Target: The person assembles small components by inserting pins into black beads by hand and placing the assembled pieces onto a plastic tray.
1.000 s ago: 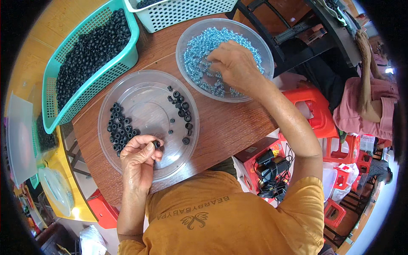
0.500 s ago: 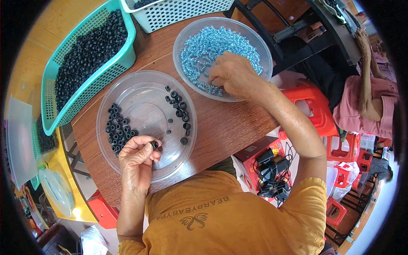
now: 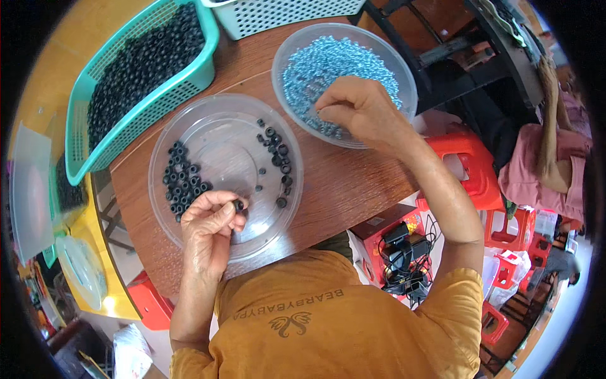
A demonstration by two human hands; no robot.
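My left hand [image 3: 209,222] pinches a small black ring-shaped piece [image 3: 238,205] between thumb and fingers, over the near part of a shallow clear round tray [image 3: 268,218]. Inside the tray, a cluster of black hollow pieces [image 3: 180,180] lies at the left, and a loose row of black pieces [image 3: 281,155] runs down the right. Over a translucent bowl [image 3: 409,104] of small shiny light-blue pieces [image 3: 344,57] is my right hand [image 3: 366,110]. Its thumb and fingertips are pressed together; what they hold, if anything, cannot be made out.
A turquoise basket [image 3: 151,98] full of black pieces stands at the back left. Beside it is a white perforated basket [image 3: 278,18]. Red stools [image 3: 464,167] and a box with black cables [image 3: 407,256] are right of the wooden table [image 3: 341,189]. Another person in pink [image 3: 536,164] sits at far right.
The whole view has shifted slightly. My right hand stays over the blue pieces with its fingers drawn together. My left hand still holds the black ring-shaped piece.
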